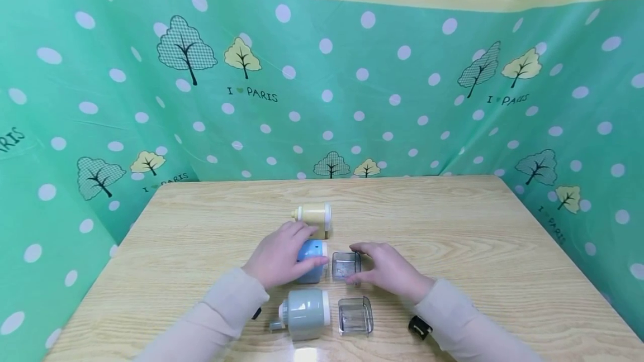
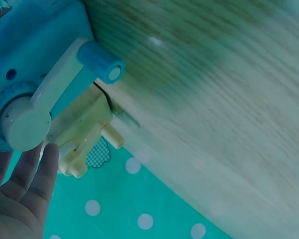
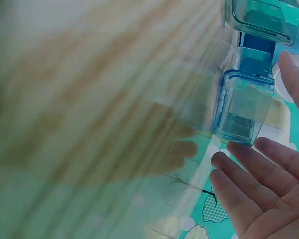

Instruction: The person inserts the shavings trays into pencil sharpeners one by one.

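Note:
My left hand (image 1: 279, 256) reaches over a blue crank pencil sharpener (image 1: 308, 250), thumb on the near side and fingers on the far side. In the left wrist view its fingers (image 2: 37, 181) look fairly straight beside the white crank (image 2: 27, 122). My right hand (image 1: 389, 270) spreads its thumb and fingers around a clear shavings drawer (image 1: 346, 265) to the right of that sharpener. Seen from the right wrist, the fingertips (image 3: 231, 147) come close to the drawer's end; whether they touch it I cannot tell.
A yellow pencil sharpener (image 1: 313, 215) stands behind the blue one. Nearer me are a grey-green sharpener (image 1: 306, 312) and a second clear drawer (image 1: 355, 316). All sit on a wooden table (image 1: 443, 222), with a green dotted cloth (image 1: 347, 88) hanging around it.

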A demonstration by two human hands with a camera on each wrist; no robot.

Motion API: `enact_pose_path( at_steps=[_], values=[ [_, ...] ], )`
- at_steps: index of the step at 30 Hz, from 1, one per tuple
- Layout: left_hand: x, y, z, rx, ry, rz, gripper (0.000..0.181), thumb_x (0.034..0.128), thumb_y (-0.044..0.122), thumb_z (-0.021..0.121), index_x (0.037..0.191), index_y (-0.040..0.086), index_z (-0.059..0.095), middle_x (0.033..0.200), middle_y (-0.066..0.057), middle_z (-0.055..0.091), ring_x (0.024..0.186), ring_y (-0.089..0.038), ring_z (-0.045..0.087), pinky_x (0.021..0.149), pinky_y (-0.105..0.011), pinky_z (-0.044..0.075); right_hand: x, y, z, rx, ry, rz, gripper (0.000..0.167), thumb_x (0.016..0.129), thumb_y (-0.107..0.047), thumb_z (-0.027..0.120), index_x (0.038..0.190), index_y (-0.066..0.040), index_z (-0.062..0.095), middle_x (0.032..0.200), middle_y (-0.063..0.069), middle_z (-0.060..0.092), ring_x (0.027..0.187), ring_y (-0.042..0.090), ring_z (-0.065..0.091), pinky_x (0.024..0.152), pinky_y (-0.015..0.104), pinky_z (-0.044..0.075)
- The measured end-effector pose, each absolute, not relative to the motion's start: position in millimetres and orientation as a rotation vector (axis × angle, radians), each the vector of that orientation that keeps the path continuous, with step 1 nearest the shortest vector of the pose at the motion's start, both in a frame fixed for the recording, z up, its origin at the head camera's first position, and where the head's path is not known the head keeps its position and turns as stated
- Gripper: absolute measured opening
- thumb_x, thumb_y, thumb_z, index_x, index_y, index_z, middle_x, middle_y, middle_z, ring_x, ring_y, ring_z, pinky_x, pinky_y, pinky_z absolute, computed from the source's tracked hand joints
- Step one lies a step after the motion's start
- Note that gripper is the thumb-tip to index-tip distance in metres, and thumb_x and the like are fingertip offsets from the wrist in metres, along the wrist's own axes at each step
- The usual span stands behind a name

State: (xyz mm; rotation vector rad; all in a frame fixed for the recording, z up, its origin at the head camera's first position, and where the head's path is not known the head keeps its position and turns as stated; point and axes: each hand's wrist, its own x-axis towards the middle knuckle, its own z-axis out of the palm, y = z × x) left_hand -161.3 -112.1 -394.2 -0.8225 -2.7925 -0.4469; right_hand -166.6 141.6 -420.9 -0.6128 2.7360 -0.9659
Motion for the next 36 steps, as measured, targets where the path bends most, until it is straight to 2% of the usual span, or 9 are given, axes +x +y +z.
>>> enact_pose_path(
  at_steps=[10, 14, 18, 25, 36],
  values=[
    [-158.3, -112.4, -400.2, -0.817, -2.807, -0.462, 0.073, 0.0843, 0.063, 0.066, 0.133, 0.01, 0.058, 0.118, -0.004, 0.064, 0.1, -0.016, 0.059, 0.083, -0.034, 0.056, -166.4, 143.0, -422.8, -0.579, 2.714, -0.982, 0.076, 0.069, -0.035, 0.088, 0.131, -0.002, 0.06, 0.133, 0.018, 0.063, 0.126, 0.037, 0.057, 0.108, 0.053, 0.044],
    [-157.1, -113.1, -401.0, -0.809, -2.824, -0.474, 0.074, 0.0827, 0.063, 0.068, 0.132, 0.009, 0.058, 0.116, -0.004, 0.064, 0.098, -0.015, 0.059, 0.081, -0.033, 0.056, -166.1, 142.7, -422.5, -0.586, 2.715, -0.966, 0.074, 0.069, -0.034, 0.088, 0.13, -0.001, 0.061, 0.132, 0.018, 0.063, 0.126, 0.037, 0.057, 0.107, 0.052, 0.044],
    [-156.1, -114.4, -401.5, -0.809, -2.839, -0.476, 0.076, 0.0811, 0.061, 0.071, 0.134, 0.009, 0.057, 0.12, -0.005, 0.064, 0.102, -0.017, 0.059, 0.083, -0.035, 0.056, -165.8, 141.8, -421.9, -0.573, 2.717, -0.952, 0.072, 0.068, -0.033, 0.089, 0.128, -0.001, 0.062, 0.13, 0.017, 0.065, 0.125, 0.036, 0.058, 0.107, 0.052, 0.044],
    [-154.9, -116.8, -401.2, -0.822, -2.895, -0.458, 0.091, 0.0726, 0.063, 0.077, 0.141, 0.009, 0.051, 0.131, -0.009, 0.061, 0.113, -0.024, 0.06, 0.093, -0.04, 0.054, -165.6, 139.2, -419.6, -0.528, 2.715, -0.919, 0.069, 0.069, -0.032, 0.089, 0.126, -0.002, 0.064, 0.129, 0.015, 0.066, 0.125, 0.034, 0.058, 0.108, 0.052, 0.043],
    [-156.0, -117.6, -403.5, -0.821, -2.913, -0.433, 0.093, 0.0716, 0.062, 0.079, 0.142, 0.009, 0.049, 0.13, -0.009, 0.062, 0.111, -0.025, 0.061, 0.091, -0.041, 0.055, -166.7, 139.3, -420.1, -0.518, 2.715, -0.917, 0.069, 0.068, -0.032, 0.089, 0.126, -0.002, 0.064, 0.128, 0.016, 0.066, 0.125, 0.035, 0.058, 0.108, 0.051, 0.044]
  ],
)
